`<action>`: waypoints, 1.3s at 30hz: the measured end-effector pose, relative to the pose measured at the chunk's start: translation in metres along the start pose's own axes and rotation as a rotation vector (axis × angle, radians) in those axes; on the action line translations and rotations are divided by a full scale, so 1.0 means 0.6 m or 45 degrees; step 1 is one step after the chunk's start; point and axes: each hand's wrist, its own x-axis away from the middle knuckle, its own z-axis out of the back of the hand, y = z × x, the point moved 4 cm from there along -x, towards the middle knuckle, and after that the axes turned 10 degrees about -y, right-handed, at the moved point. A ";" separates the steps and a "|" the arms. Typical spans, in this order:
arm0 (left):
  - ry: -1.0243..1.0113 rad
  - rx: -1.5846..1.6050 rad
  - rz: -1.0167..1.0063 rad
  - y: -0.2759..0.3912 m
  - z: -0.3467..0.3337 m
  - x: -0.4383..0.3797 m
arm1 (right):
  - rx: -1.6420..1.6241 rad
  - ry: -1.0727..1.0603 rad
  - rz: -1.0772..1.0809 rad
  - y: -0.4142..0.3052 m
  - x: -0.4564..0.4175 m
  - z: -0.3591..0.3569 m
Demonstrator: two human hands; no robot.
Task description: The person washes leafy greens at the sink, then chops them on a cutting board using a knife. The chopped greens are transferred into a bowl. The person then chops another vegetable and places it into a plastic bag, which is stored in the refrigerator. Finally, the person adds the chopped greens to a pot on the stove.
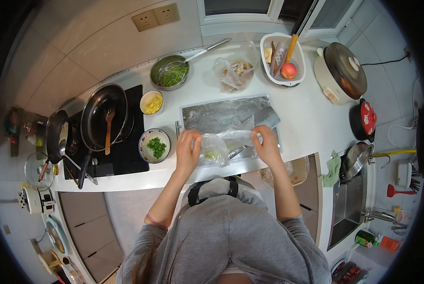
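Observation:
A clear plastic bag (214, 149) hangs stretched between my two hands, its top edge pulled straight. My left hand (188, 145) pinches one end of that edge, and the other end is pinched by my right hand (266, 143). Something pale green shows through the bag's lower part; I cannot tell what it is. Beneath the bag lies a metal-topped board (222, 113) dusted with white powder. A knife blade seems to lie on it, partly hidden by the bag.
Left of the board stand a bowl of chopped greens (157, 146), a bowl of yellow food (152, 103) and a wok (103, 117) on the black cooktop. Behind are a pot of green shreds (173, 75), another plastic bag (236, 72) and a white basket (300, 72). An electric cooker (339, 74) stands right.

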 end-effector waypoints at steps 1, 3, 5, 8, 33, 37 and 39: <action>0.005 0.057 0.026 0.003 -0.001 -0.005 | 0.011 0.029 0.107 -0.014 -0.002 0.000; -0.017 -0.020 -0.051 0.023 -0.005 -0.014 | -0.036 -0.036 0.235 -0.064 -0.013 -0.006; -0.079 -0.089 -0.168 0.037 -0.019 -0.023 | -0.003 -0.125 0.306 -0.095 -0.021 -0.021; -0.245 -0.189 -0.335 0.053 -0.035 -0.026 | 0.086 -0.299 0.296 -0.091 -0.026 -0.048; -0.365 -0.452 -0.436 0.041 0.030 -0.040 | 0.017 -0.224 0.345 -0.049 -0.030 0.049; -0.480 -0.349 -0.461 0.076 -0.008 -0.050 | -0.260 -0.250 0.499 -0.084 -0.030 0.024; -0.589 -0.280 -0.314 0.066 -0.021 -0.050 | -0.447 -0.310 0.472 -0.072 -0.027 0.006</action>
